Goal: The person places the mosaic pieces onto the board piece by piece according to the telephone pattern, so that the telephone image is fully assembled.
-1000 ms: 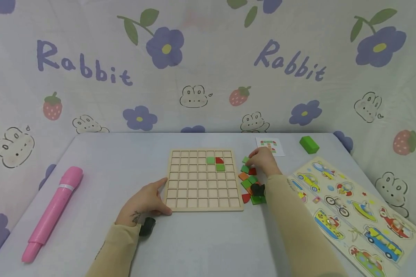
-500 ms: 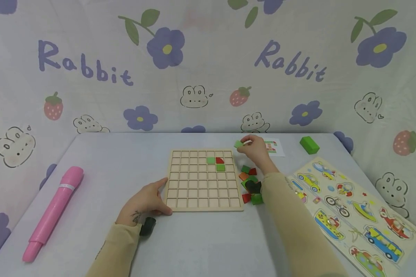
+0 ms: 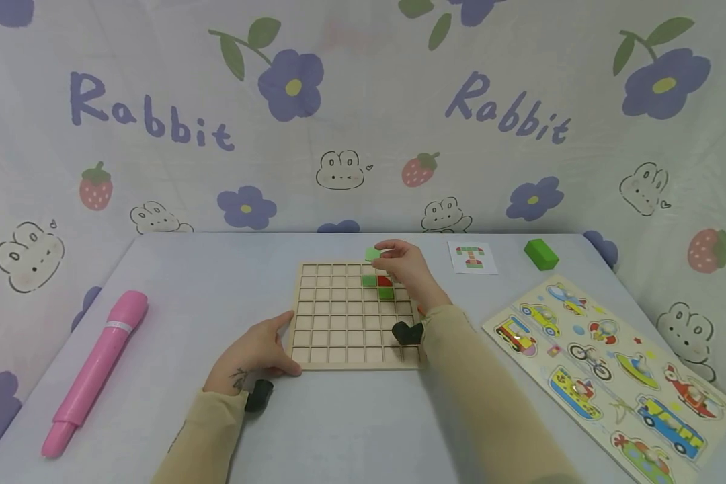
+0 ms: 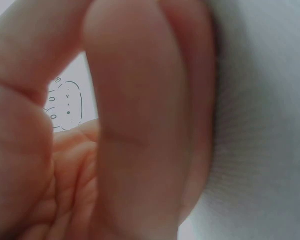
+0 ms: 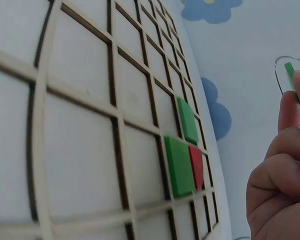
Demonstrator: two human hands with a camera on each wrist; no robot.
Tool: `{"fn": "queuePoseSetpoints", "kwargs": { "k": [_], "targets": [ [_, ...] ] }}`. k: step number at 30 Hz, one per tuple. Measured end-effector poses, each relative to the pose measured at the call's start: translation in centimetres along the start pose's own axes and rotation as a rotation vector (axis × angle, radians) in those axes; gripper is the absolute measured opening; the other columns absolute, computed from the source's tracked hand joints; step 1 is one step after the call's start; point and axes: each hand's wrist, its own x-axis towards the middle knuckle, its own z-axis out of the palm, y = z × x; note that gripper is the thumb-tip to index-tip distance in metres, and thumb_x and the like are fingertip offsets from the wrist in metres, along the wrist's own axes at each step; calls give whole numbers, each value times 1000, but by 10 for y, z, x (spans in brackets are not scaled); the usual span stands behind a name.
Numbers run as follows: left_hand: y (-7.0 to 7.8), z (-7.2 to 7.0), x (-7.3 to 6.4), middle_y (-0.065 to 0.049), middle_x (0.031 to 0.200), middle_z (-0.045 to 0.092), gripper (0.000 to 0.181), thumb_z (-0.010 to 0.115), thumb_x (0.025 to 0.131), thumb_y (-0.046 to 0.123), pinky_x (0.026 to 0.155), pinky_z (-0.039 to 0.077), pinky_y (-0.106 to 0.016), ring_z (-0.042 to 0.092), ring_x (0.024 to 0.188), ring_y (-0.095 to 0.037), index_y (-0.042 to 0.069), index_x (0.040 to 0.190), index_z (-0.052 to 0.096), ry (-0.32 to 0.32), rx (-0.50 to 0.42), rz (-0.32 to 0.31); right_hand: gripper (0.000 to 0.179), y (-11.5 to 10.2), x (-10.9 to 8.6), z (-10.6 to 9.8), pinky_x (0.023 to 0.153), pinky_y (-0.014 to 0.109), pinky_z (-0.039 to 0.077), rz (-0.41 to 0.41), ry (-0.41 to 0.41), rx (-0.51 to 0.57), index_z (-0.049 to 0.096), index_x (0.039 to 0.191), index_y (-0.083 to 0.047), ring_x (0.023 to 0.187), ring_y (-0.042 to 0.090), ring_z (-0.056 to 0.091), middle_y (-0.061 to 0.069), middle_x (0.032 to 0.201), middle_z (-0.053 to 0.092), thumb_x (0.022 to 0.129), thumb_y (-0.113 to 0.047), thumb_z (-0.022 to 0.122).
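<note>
A light wooden grid board (image 3: 339,323) lies at the middle of the table. At its near left corner, my left hand (image 3: 254,353) holds it between thumb and fingers; the left wrist view shows mostly blurred fingers (image 4: 140,125). My right hand (image 3: 407,265) pinches a green square tile (image 3: 372,255) above the board's far edge. That tile (image 5: 292,80) shows nearly edge-on in the right wrist view. In the board's cells sit a light green square (image 3: 369,281), a red quarter-round tile (image 3: 384,281) and a darker green square (image 3: 386,294).
Behind and right of the board lies a pattern card (image 3: 472,257), with a green block (image 3: 541,254) farther right. A picture puzzle board (image 3: 611,370) lies at the right and a pink microphone-shaped stick (image 3: 97,370) at the left. The right forearm hides most loose tiles.
My right hand has picked up a green tile from the loose pile and carried it left, over the board's far edge. The left hand stays at the board's corner.
</note>
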Motion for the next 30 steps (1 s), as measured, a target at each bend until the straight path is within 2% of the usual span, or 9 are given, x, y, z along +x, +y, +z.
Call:
{"fn": "queuePoseSetpoints", "kwargs": {
  "k": [6, 11, 22, 30],
  "targets": [
    [1, 0, 0, -6, 64, 54, 111, 86, 57, 7, 50, 45, -26, 50, 48, -14, 11, 148, 23, 4, 11, 3, 31, 0, 1, 20, 68, 30, 44, -21, -53, -272, 62, 112, -5, 77, 16, 54, 6, 90, 60, 82, -11, 68],
    [-1, 0, 1, -6, 63, 54, 112, 87, 56, 6, 50, 45, -26, 50, 47, -14, 12, 148, 23, 1, 0, -2, 31, 3, 3, 31, 73, 32, 45, -18, -78, -423, 64, 110, -4, 90, 23, 54, 10, 98, 60, 80, -11, 70],
    [-2, 0, 1, -7, 65, 54, 112, 87, 56, 6, 50, 46, -27, 50, 47, -15, 14, 148, 23, 10, -4, -7, 30, 1, 4, 38, 79, 36, 47, 80, -36, -553, 67, 106, -7, 98, 25, 56, 11, 111, 61, 78, -12, 73],
    [-1, 0, -1, -6, 64, 54, 113, 87, 55, 7, 50, 45, -26, 49, 47, -14, 13, 148, 23, 7, -6, -2, 30, 4, 9, 44, 88, 39, 46, 113, -5, -656, 68, 107, -12, 115, 26, 51, 8, 125, 57, 78, -14, 74]
  ]
}}
